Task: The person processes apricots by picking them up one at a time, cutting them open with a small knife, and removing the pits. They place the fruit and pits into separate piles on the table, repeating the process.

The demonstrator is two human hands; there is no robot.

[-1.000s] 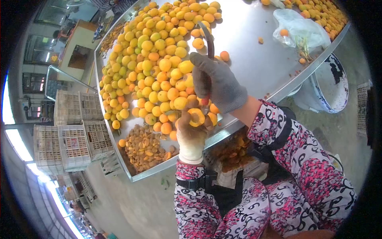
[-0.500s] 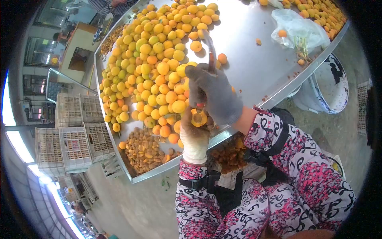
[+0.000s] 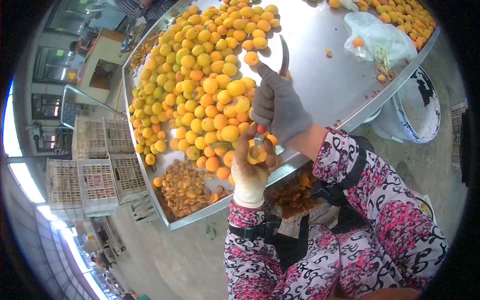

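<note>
My left hand (image 3: 250, 175), in a white glove with stained fingers, holds a cut orange fruit (image 3: 257, 154) near the table's front edge. Just above it, my right hand (image 3: 281, 104) in a grey glove is wrapped round a tool; a curved blade (image 3: 284, 56) sticks out past its thumb side, and a small metal tip (image 3: 259, 139) with a red collar touches the cut fruit. Many yellow and orange fruits (image 3: 192, 90) lie heaped on the metal table (image 3: 325, 85) left of my hands. A pile of brown-orange pieces (image 3: 182, 190) sits at the table's front left corner.
A plastic bag (image 3: 372, 37) and more fruit (image 3: 410, 22) lie at the far right. A white bucket (image 3: 417, 107) stands beyond the right edge. Stacked crates (image 3: 97, 185) are at the left. Below the edge is a container of orange pieces (image 3: 295, 197). Another person's striped sleeve (image 3: 131, 7) shows at top left.
My right hand has tilted and moved slightly right, so the curved blade now points up further right. The tool's small tip has shifted at the fruit in my left hand.
</note>
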